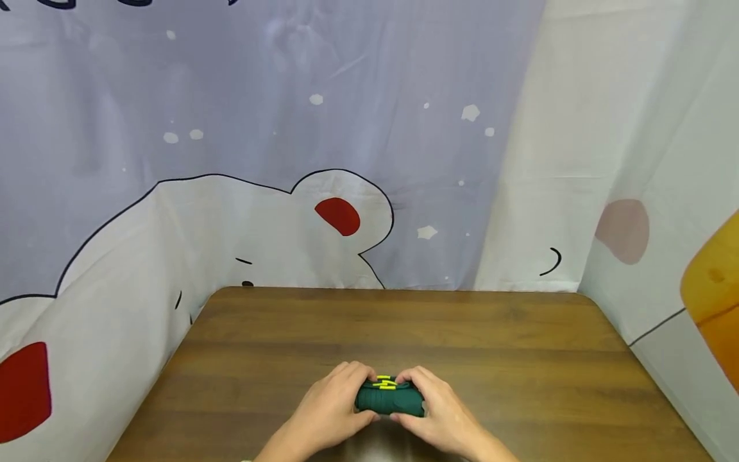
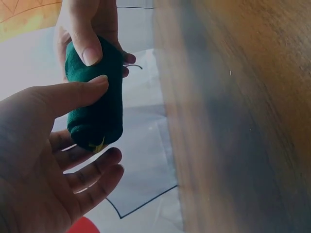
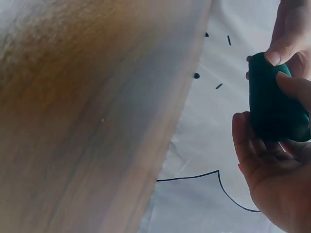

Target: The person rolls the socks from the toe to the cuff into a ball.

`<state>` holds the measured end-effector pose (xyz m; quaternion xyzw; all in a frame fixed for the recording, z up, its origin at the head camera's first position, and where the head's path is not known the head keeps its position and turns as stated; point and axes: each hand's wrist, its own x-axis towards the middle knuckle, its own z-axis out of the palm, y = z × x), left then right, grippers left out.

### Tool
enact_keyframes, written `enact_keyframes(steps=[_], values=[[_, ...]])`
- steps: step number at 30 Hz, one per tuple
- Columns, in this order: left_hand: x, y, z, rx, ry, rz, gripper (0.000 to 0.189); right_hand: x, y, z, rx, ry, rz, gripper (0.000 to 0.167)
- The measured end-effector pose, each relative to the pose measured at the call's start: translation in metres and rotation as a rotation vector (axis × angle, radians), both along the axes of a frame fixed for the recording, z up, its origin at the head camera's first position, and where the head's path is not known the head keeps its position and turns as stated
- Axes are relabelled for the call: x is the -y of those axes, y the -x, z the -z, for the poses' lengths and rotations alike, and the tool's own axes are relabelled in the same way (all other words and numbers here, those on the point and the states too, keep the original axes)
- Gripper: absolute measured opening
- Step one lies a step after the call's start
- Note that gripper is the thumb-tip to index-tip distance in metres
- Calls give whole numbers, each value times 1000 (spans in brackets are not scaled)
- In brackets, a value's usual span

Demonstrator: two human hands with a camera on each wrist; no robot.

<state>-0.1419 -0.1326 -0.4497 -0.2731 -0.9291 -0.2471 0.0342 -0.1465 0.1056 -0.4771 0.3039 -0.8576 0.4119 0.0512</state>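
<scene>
A rolled-up dark green cloth with bright yellow marks along its top is held lengthwise between both hands, near the front middle of the table. My left hand grips its left end, thumb on the near side and fingers over the far side. The right hand holds the other end in the same way. In the left wrist view, both thumbs press on the green roll, and a bit of yellow shows at its end. The right wrist view shows the roll at the right edge, partly covered by fingers.
A brown wood-grain table with rounded far corners lies under the hands. Behind it hangs a printed cloth backdrop in lilac and white with a cartoon animal shape, continuing along the left and right sides.
</scene>
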Motion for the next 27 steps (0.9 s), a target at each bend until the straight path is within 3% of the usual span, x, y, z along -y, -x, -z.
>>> enact_keyframes(steps=[5, 10, 13, 16, 20, 24, 27], values=[[-3, -2, 3, 41, -69, -61, 54, 1, -3, 2, -89, 56, 54, 47], [-3, -2, 4, 115, -198, -124, 68, 2, -1, -1, -187, 145, 117, 52], [-2, -2, 5, 146, -237, -160, 65, 3, 1, -5, -213, 189, 143, 54], [-2, -3, 4, 167, -252, -160, 51, 4, 3, -7, -246, 208, 149, 55], [-6, -6, 4, 214, -298, -100, 35, 4, 5, -8, -314, 205, 143, 54], [-17, -9, 7, 353, -495, -64, 28, 7, 7, -6, -416, 185, 139, 52], [-27, -12, 10, 473, -693, -98, 27, 10, 8, -5, -499, 165, 151, 46]])
